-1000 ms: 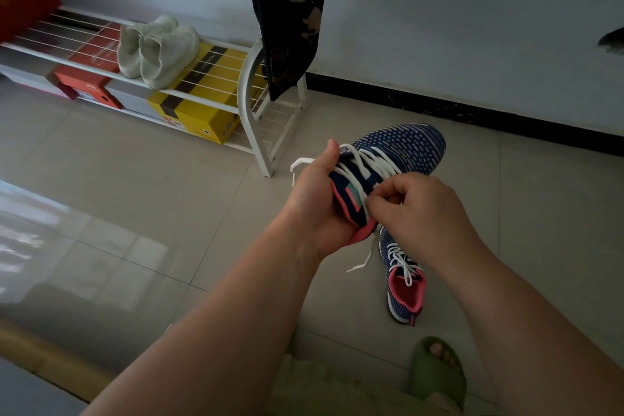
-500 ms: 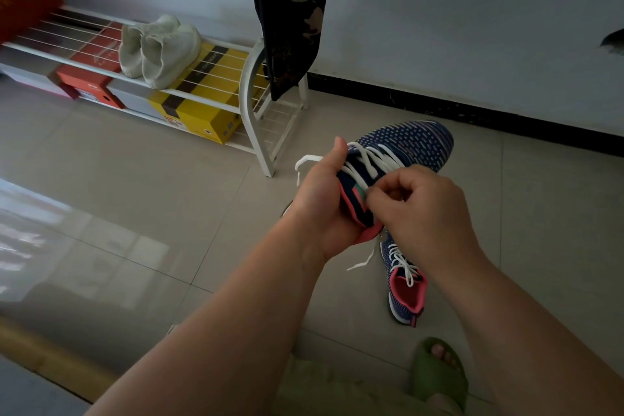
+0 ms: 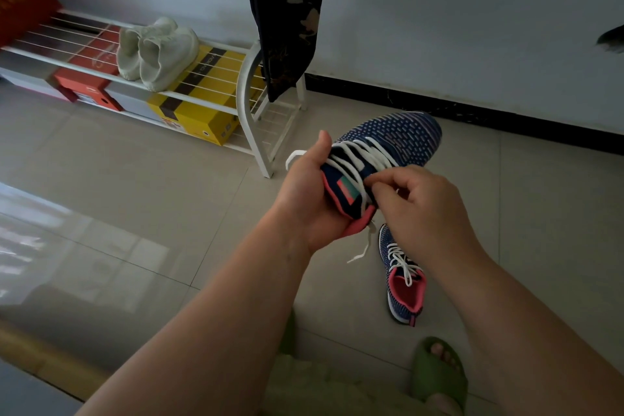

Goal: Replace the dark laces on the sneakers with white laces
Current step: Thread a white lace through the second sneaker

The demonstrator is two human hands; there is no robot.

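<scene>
A navy knit sneaker (image 3: 395,138) with a pink collar is held in the air, toe pointing away. My left hand (image 3: 304,192) grips it from the left at the heel and collar, thumb up beside the eyelets. A white lace (image 3: 354,159) runs loosely through its eyelets, with one end looping out past my left thumb and another hanging below the heel. My right hand (image 3: 418,206) pinches the lace near the top right eyelet by the tongue. The second navy sneaker (image 3: 401,277), laced in white, lies on the floor below my hands.
A white wire shoe rack (image 3: 250,101) stands at left with pale sneakers (image 3: 155,51) on top and yellow (image 3: 199,111) and red (image 3: 87,84) boxes beneath. A dark cloth (image 3: 283,10) hangs over its end. My foot in a green slipper (image 3: 439,378) rests on the tile floor.
My right hand has drawn back to the right along the lace, uncovering the tongue and its label. The held sneaker has shifted slightly up and right.
</scene>
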